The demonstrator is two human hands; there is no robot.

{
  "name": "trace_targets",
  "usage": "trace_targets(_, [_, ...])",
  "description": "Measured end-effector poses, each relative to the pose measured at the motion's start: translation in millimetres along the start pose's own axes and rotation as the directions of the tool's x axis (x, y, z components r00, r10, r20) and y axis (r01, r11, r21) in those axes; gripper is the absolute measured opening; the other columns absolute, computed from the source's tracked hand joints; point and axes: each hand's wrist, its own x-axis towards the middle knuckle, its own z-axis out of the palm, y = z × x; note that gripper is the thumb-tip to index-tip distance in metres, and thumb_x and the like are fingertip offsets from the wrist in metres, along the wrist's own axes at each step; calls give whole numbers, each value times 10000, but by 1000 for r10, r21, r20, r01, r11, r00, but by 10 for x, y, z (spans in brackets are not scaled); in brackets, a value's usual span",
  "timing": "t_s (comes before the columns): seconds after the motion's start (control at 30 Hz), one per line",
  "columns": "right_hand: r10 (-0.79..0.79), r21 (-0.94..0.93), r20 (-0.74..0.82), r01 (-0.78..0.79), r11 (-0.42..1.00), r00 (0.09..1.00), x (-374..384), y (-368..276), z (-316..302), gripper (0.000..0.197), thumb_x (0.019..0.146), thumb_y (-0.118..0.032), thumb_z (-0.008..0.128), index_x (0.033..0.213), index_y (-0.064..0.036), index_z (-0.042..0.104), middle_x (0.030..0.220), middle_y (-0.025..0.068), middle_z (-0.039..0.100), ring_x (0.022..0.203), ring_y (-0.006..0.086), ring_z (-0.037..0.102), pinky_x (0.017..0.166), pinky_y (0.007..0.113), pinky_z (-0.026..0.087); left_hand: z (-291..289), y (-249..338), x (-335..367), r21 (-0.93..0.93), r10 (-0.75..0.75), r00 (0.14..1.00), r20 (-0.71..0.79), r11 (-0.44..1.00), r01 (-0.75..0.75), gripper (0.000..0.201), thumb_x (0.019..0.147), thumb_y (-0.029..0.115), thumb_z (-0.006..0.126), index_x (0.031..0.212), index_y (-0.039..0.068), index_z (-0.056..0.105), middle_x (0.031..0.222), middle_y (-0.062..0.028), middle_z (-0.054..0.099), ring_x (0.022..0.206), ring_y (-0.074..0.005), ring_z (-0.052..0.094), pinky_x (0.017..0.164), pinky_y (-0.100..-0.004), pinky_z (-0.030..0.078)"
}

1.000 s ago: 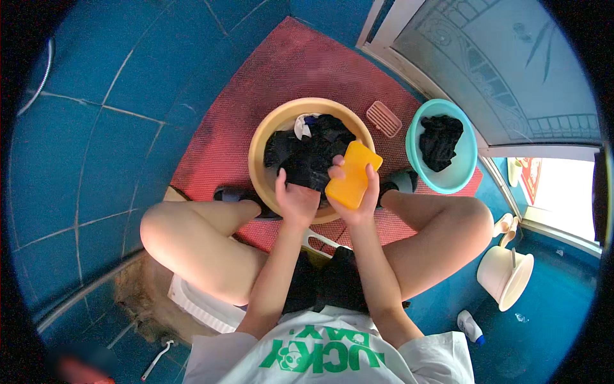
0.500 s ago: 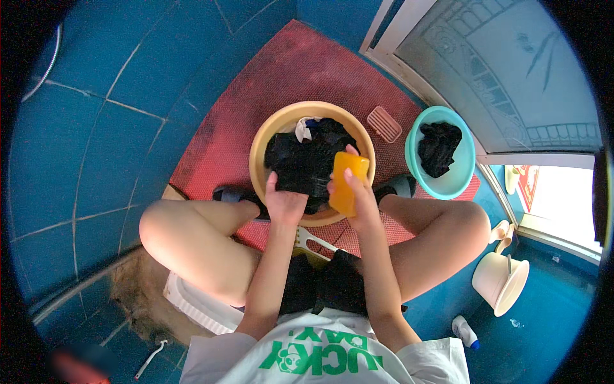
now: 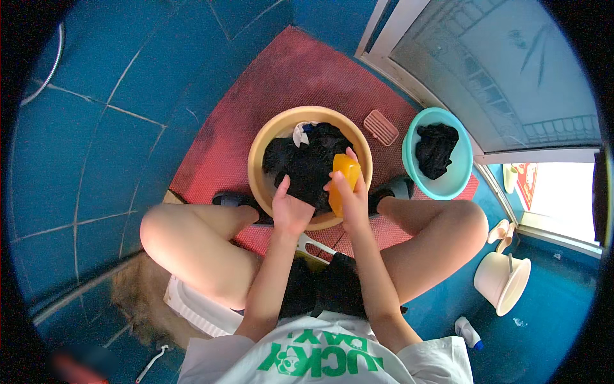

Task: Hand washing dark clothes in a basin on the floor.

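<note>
A large orange-yellow basin (image 3: 256, 160) stands in front of me with wet black clothing (image 3: 307, 160) and a small white cloth (image 3: 300, 135) in it. At the basin's near side, my left hand (image 3: 294, 211) grips part of the black clothing; its thumb points up and its fingertips are hidden by the fabric. My right hand (image 3: 353, 200) is closed around a yellow-orange bar of soap (image 3: 345, 176), tilted upright over the basin's right part, beside the black clothing.
A pink ridged soap dish (image 3: 382, 127) lies on the red mat (image 3: 256, 89). To the right stands a turquoise basin (image 3: 455, 182) holding a black garment (image 3: 436, 150). Further off are a cream bucket (image 3: 495, 281), a white bottle (image 3: 467, 332) and a glazed door (image 3: 486, 77).
The soap has turned in my right hand, showing a narrower side, and has shifted slightly left. My left hand has moved a little right and down.
</note>
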Motion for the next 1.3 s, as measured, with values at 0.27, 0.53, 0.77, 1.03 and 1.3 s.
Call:
trace_targets(0.27, [-452, -768, 510, 624, 142, 731, -204, 278, 194, 664, 676, -351, 652, 1259, -141, 413, 1020, 171, 440, 898, 326, 422, 751, 396, 393, -301, -3, -71, 148, -92, 996, 11, 985, 89, 747, 751, 697, 329, 1167, 95, 476, 1151, -54, 510, 1036, -197, 492, 911, -334, 367])
trace_targets(0.53, [-527, -833, 303, 489, 259, 794, 71, 358, 141, 690, 677, -333, 654, 1259, -71, 391, 1032, 190, 459, 862, 335, 426, 745, 399, 395, 5, -43, -189, 124, -190, 977, 98, 976, 177, 793, 764, 692, 276, 1223, 58, 404, 1224, -57, 455, 1087, -209, 460, 924, -344, 359])
trace_targets(0.77, [-508, -717, 565, 691, 87, 650, -161, 334, 255, 669, 654, -334, 664, 1230, -92, 427, 1072, 154, 464, 857, 306, 441, 723, 377, 420, -216, 17, -158, 89, -32, 998, 49, 996, 28, 742, 747, 705, 309, 1146, 104, 484, 1090, -31, 535, 999, -187, 503, 893, -314, 367])
trace_targets(1.03, [-462, -716, 597, 695, 61, 656, -206, 286, 282, 694, 652, -297, 667, 1214, 3, 392, 1080, 172, 466, 903, 314, 460, 747, 384, 430, -228, 114, -178, 152, -20, 999, -39, 988, 26, 721, 750, 690, 334, 1137, 101, 488, 1076, -30, 544, 973, -188, 525, 848, -319, 414])
trace_targets(1.3, [-533, -824, 343, 520, 225, 773, 71, 156, 158, 549, 652, -273, 656, 1107, -9, 501, 998, 158, 518, 813, 323, 507, 680, 379, 438, 216, -55, -265, 84, -252, 965, 69, 966, 246, 583, 845, 559, 287, 1178, 117, 470, 1147, -54, 517, 1056, -224, 480, 931, -382, 348])
